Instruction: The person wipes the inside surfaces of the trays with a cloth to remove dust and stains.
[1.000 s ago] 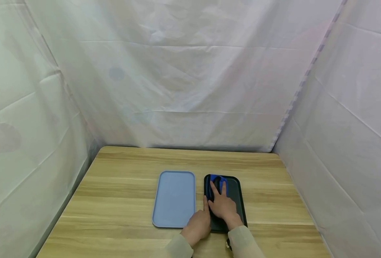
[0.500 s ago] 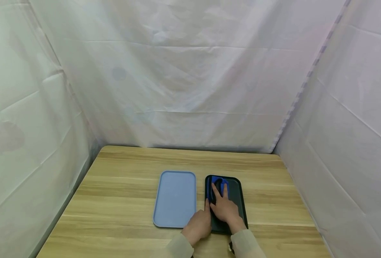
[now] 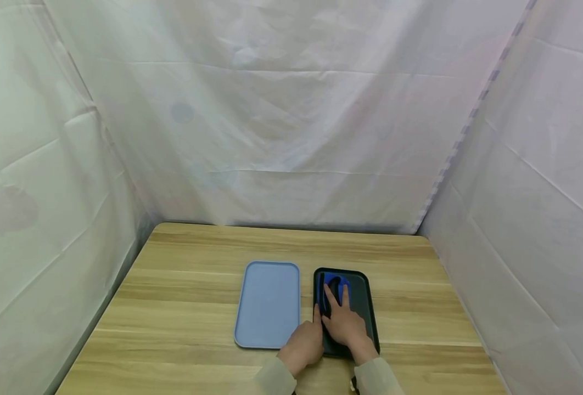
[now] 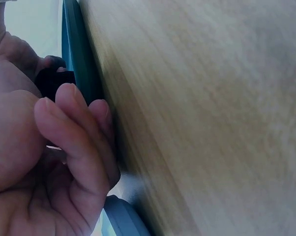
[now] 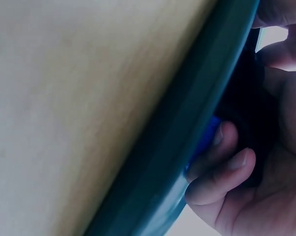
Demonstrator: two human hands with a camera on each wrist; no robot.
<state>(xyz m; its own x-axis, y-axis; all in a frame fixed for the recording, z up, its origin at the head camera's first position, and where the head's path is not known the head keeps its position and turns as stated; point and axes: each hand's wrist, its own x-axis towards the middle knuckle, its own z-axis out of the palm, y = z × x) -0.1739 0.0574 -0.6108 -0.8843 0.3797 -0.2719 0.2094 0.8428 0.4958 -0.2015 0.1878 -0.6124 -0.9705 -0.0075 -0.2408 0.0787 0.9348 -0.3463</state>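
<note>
A soft-looking blue and black piece (image 3: 343,278) lies flat in the dark green tray (image 3: 364,315), toward its far left corner; its kind is unclear. My right hand (image 3: 345,325) rests on it, two fingers straight and spread apart in a V. In the right wrist view, two other fingers (image 5: 226,172) bend beside the tray's rim, near a patch of blue. My left hand (image 3: 302,344) is at the tray's left rim, index finger stretched along the piece's left edge. Its other fingers (image 4: 81,137) curl loosely, with nothing between them in the left wrist view.
A light blue tray (image 3: 268,304) stands just left of the green one, a narrow strip of table between them. Both are on a wood-grain table (image 3: 183,307). White fabric walls (image 3: 272,120) enclose the table at the back and both sides.
The blue and black piece has slid slightly toward me under my right hand, away from the tray's far rim. My left hand has hardly moved.
</note>
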